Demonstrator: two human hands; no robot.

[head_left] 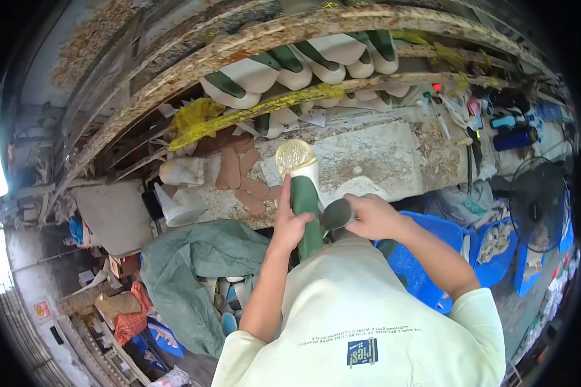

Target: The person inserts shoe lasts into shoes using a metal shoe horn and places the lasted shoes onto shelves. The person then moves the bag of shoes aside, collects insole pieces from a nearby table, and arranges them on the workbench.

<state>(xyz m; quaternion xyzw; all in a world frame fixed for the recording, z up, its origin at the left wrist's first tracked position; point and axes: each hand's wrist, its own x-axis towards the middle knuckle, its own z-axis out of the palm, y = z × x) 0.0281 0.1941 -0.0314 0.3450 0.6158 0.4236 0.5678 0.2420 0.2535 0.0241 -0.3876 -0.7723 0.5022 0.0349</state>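
My left hand (pixel 292 227) is closed around a green and white shoe last (pixel 305 200), with the index finger stretched along its side. A shiny gold piece (pixel 295 156) covers the toe end, which points away from me over the bench. Close beside it, my right hand (pixel 376 218) grips a dark grey-green piece with a rounded end (pixel 337 215); its exact kind is not clear. The two held things are very near each other, and I cannot tell whether they touch. A pale, rounded piece (pixel 363 188) lies on the bench just beyond my right hand.
Brown insoles (pixel 230 169) lie on the worn bench (pixel 368 155). Several white and green shoe lasts (pixel 294 69) line the shelf above. A green cloth sack (pixel 187 271) stands at left, a blue bin (pixel 426 271) and a black fan (pixel 537 203) at right.
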